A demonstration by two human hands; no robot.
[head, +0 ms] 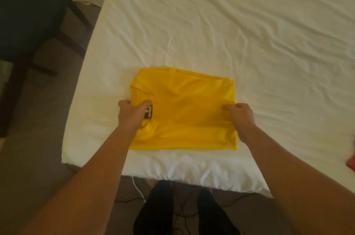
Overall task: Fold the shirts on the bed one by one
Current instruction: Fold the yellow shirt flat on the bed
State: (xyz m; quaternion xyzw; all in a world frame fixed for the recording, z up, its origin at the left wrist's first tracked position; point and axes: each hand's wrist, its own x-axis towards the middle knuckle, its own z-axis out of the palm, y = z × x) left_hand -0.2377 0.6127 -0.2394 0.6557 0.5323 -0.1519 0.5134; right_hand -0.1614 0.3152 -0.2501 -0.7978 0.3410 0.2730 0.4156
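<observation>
A yellow shirt (184, 111) lies folded into a rough rectangle near the front left corner of the bed (249, 32), its collar and black label toward the left. My left hand (131, 115) grips the shirt's left edge by the collar, thumb on top beside the label. My right hand (243, 119) pinches the right edge, fingers curled over the fabric.
The white sheet is wrinkled across the bed. A red garment (350, 161) peeks in at the right edge. A dark chair (28, 23) stands on the carpet to the left. My black-clad legs and some cables (138, 190) are below the bed's front edge.
</observation>
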